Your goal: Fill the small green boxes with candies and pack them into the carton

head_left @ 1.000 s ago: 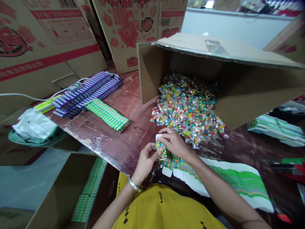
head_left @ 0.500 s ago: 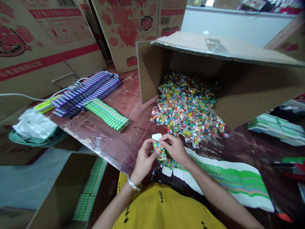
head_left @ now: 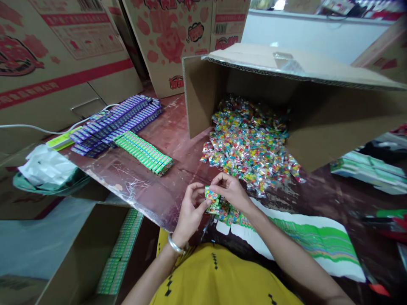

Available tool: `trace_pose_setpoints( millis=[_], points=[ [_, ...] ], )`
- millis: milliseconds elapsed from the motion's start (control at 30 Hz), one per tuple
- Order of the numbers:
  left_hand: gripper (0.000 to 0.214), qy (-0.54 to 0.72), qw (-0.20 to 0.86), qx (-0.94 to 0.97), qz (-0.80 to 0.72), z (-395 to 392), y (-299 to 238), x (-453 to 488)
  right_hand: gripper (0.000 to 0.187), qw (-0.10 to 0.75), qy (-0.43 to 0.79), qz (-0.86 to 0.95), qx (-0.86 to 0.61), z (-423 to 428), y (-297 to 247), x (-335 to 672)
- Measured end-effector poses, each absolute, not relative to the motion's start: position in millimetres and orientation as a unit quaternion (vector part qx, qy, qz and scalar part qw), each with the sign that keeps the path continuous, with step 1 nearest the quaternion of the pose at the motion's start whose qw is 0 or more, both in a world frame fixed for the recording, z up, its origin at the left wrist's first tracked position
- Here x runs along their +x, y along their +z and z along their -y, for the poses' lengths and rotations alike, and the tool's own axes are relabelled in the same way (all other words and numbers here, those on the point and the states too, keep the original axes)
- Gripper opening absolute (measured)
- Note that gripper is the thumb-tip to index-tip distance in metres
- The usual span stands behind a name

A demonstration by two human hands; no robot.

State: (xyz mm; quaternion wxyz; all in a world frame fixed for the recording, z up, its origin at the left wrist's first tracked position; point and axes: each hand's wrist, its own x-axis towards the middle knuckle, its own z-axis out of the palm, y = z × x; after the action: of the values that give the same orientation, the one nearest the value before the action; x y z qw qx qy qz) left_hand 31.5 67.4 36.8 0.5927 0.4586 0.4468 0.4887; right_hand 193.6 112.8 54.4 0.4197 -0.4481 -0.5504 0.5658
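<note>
While pinched between the left hand [head_left: 190, 209] and right hand [head_left: 230, 190], just in front of the spilled heap of bright wrapped candies [head_left: 249, 146], the small green printed carton [head_left: 211, 194] could be crushed or dropped if gripped unevenly.

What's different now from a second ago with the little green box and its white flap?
The white flap that stuck up from the small green box no longer shows; it looks folded down. The left hand has opened a little, its fingers on the box's lower left, and the right hand pinches its top. Both hands kept hold of it. The candy pile, the big carton and the rows of packed boxes stayed put.
</note>
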Motion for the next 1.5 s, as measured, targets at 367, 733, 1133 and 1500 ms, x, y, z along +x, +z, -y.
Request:
trace_pose_setpoints(
  millis=[367,733,1133,1500],
  points=[
    [0.047,0.452,0.584,0.502,-0.449,-68,47,27,0.023,0.366,0.495,0.623,-0.483,-117,61,202],
    [0.046,0.506,0.618,0.401,-0.45,-80,34,23,0.083,0.252,0.257,0.819,-0.447,-95,57,196],
    [0.016,0.396,0.183,0.603,-0.668,-115,23,-40,0.09,0.226,0.23,0.817,-0.478,-97,41,200],
    [0.039,0.319,0.017,0.653,-0.687,-146,21,-58,0.039,0.245,0.219,0.742,-0.584,-84,28,253]
  ],
)
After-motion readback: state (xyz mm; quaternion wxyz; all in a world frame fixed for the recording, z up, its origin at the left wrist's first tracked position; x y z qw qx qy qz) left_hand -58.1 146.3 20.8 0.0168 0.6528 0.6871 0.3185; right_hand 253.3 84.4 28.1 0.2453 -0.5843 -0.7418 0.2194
